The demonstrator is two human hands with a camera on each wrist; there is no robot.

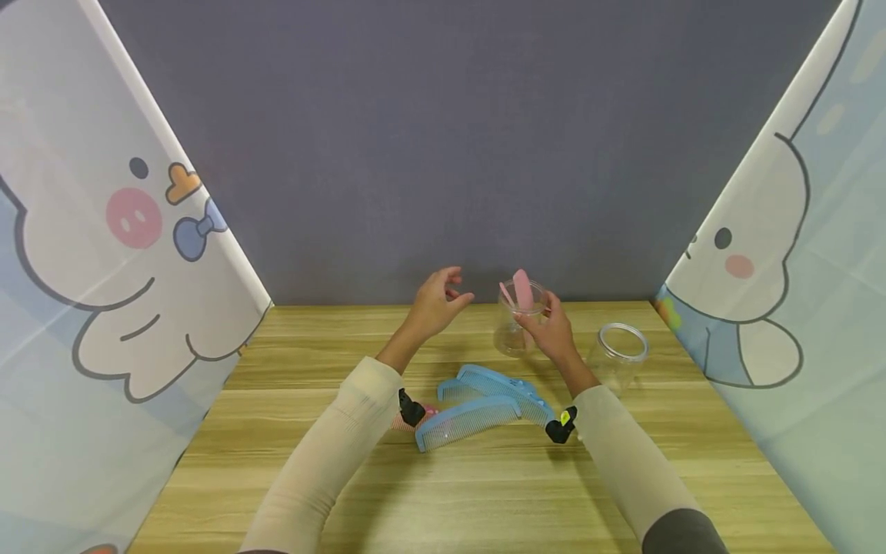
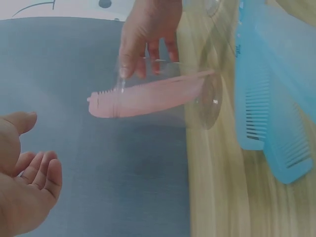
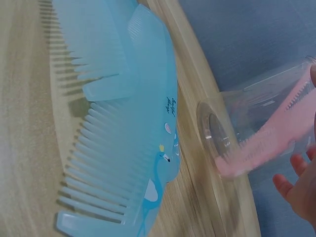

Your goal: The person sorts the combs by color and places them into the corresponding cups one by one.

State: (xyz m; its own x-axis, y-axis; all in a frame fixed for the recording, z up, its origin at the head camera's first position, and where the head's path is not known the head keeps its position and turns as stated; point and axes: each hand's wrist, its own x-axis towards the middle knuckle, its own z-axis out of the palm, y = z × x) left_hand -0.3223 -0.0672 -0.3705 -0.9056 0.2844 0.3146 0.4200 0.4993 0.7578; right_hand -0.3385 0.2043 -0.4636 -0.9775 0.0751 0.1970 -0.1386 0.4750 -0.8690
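The step in hand looks like steadying a clear jar [image 1: 508,335] as pink combs [image 1: 524,292] are gathered into it. The right hand [image 1: 554,336] grips it near the rim, thumb and fingers on either side; the pink combs lean inside, their ends poking above the rim. The jar is near the table's [image 1: 484,500] back edge, base down; whether it bears fully on the wood is unclear. The left hand [image 1: 436,302] hovers apart from it, fingers loosely bent, holding nothing. A pink comb [image 1: 404,422] lies partly hidden beside the blue combs [image 1: 471,422], so picking it up would call for a careful pinch that leaves those undisturbed.
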